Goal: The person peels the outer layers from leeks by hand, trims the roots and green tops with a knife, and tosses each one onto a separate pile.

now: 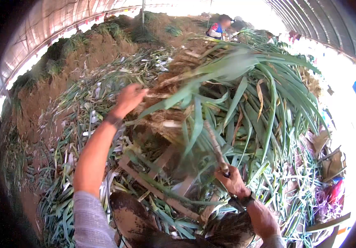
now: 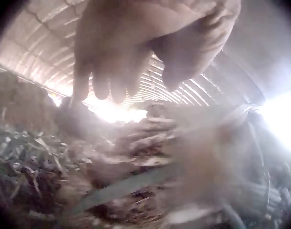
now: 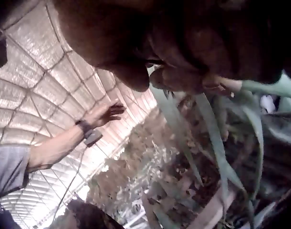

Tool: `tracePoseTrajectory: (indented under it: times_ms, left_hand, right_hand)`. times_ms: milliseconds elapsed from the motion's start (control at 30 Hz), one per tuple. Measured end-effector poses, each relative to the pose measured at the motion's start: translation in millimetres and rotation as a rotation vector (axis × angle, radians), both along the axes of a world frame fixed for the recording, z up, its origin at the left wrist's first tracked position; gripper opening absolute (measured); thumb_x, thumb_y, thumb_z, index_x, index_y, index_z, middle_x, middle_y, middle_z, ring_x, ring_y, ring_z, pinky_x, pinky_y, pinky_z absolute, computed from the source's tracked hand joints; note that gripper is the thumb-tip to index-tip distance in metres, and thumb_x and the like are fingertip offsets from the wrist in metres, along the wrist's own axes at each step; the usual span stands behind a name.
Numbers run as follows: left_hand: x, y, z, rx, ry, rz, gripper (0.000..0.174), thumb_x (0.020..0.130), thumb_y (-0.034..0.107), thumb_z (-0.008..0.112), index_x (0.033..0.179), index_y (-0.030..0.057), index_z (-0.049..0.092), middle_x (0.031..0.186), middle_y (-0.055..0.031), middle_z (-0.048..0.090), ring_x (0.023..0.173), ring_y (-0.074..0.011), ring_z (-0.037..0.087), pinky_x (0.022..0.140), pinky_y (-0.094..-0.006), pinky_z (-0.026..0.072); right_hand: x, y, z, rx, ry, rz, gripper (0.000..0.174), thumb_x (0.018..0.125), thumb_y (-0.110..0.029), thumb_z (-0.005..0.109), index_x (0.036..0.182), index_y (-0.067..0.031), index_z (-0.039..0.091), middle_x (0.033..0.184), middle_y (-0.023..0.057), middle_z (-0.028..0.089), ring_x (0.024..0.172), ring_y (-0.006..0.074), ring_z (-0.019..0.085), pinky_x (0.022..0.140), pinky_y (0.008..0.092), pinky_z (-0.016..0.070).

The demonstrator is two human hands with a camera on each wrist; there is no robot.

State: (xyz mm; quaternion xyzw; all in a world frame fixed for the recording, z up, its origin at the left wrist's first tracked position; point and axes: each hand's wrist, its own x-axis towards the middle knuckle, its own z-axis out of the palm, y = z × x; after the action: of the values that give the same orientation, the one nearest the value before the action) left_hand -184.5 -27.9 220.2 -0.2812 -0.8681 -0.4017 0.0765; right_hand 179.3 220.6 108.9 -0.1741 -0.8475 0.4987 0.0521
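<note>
My left hand (image 1: 130,99) is at the root end of the leek heap, its fingers extended. In the left wrist view the fingers of this hand (image 2: 121,62) point down loosely, with nothing held. My right hand (image 1: 233,182), low and right of centre, grips the near end of a thin brown stick (image 1: 215,144) that slants up to the left. Its fingers (image 3: 174,78) are curled in the right wrist view. Long green leeks (image 1: 264,95) lie piled ahead, with brown roots (image 1: 157,118) toward my left hand. The upper leaves are blurred.
Between my knees stands a wooden frame (image 1: 161,194). Cut leaves and scraps (image 1: 99,95) cover the ground to the left. Taller stacks of leeks (image 1: 116,29) line the back. Another person (image 1: 217,29) is at the far side under the arched roof (image 1: 326,29).
</note>
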Motion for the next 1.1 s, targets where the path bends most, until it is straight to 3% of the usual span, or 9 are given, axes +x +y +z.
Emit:
tracePoseTrajectory:
  times_ms: [167,433,567,700,800,833,933,967,1100]
  left_hand:
    - [-43,148,17,-0.226,0.178,-0.166,0.073,0.085,0.039,0.069,0.14,-0.0025,0.045,0.139,-0.0249,0.051,0.13,-0.0369,0.048,0.109,-0.0431,0.0382]
    - [-82,255,-16,-0.271,0.21,-0.294,0.091,0.073,0.044,0.075,0.144,0.0021,0.038,0.129,-0.0235,0.058,0.12,-0.0392,0.056,0.1,-0.045,0.0447]
    - [-33,231,-31,-0.011,0.007,-0.323,0.053,0.077,0.029,0.075,0.126,0.0138,0.062,0.107,-0.0189,0.069,0.101,-0.0351,0.067,0.091,-0.0429,0.0505]
    - [39,177,-45,-0.008,0.25,-0.61,0.047,0.071,-0.013,0.059,0.114,0.0033,0.063,0.113,-0.0156,0.062,0.111,-0.0333,0.057,0.097,-0.0457,0.0455]
    - [94,169,-101,-0.188,0.788,-0.705,0.016,0.079,0.003,0.064,0.068,0.0134,0.059,0.079,-0.0047,0.059,0.083,-0.0231,0.053,0.077,-0.044,0.043]
    - [119,161,-132,-0.301,0.745,-0.755,0.02,0.084,0.009,0.063,0.066,0.0144,0.055,0.076,-0.0049,0.059,0.082,-0.0229,0.054,0.082,-0.0458,0.0435]
    - [183,111,-189,-0.415,0.827,-0.945,0.029,0.085,0.004,0.059,0.112,0.0119,0.064,0.104,-0.0061,0.062,0.108,-0.0236,0.054,0.1,-0.0482,0.0405]
    - [194,95,-193,-0.724,0.514,-1.02,0.032,0.085,0.002,0.059,0.116,0.0093,0.062,0.118,-0.0079,0.06,0.124,-0.0257,0.046,0.105,-0.0508,0.0373]
    - [164,13,-240,-0.678,0.363,-0.94,0.033,0.082,0.007,0.062,0.115,0.0078,0.062,0.119,-0.0108,0.059,0.127,-0.0298,0.044,0.099,-0.051,0.0404]
  right_hand:
    - [18,21,7,-0.126,0.198,-0.192,0.017,0.089,-0.017,0.064,0.093,-0.0016,0.058,0.074,-0.0012,0.052,0.069,0.0093,0.045,0.062,0.0276,0.0388]
    - [31,38,6,0.019,0.176,-0.128,0.021,0.085,-0.012,0.07,0.1,-0.0011,0.061,0.068,-0.002,0.057,0.063,0.0064,0.05,0.057,0.0258,0.0418]
    - [28,35,13,-0.025,0.28,-0.078,0.022,0.084,-0.011,0.07,0.101,-0.0003,0.061,0.069,-0.0005,0.058,0.064,0.0064,0.051,0.058,0.0255,0.0427]
    - [32,13,35,0.003,0.237,-0.01,0.024,0.084,-0.016,0.065,0.098,0.0021,0.06,0.076,0.0143,0.065,0.065,0.0226,0.067,0.063,0.0349,0.0528]
    - [39,-4,37,0.058,0.255,0.09,0.023,0.082,-0.016,0.066,0.095,0.0018,0.059,0.077,0.0157,0.065,0.067,0.0232,0.068,0.064,0.0365,0.0534]
    - [39,-9,31,0.09,0.329,0.118,0.023,0.082,-0.007,0.07,0.102,0.0016,0.061,0.064,0.0025,0.056,0.059,0.0071,0.053,0.053,0.0277,0.0435]
    - [46,-20,36,-0.013,0.27,0.046,0.022,0.084,-0.006,0.067,0.103,-0.0004,0.06,0.066,-0.0034,0.052,0.06,0.0053,0.047,0.055,0.024,0.0395]
    - [49,-19,31,-0.113,0.321,0.047,0.021,0.084,-0.006,0.066,0.103,-0.0006,0.059,0.068,-0.0056,0.05,0.061,0.0041,0.044,0.055,0.0231,0.0373]
    - [60,-13,35,-0.16,0.302,-0.037,0.022,0.086,-0.009,0.068,0.103,0.0017,0.059,0.071,0.0,0.055,0.068,0.008,0.05,0.061,0.0283,0.0441]
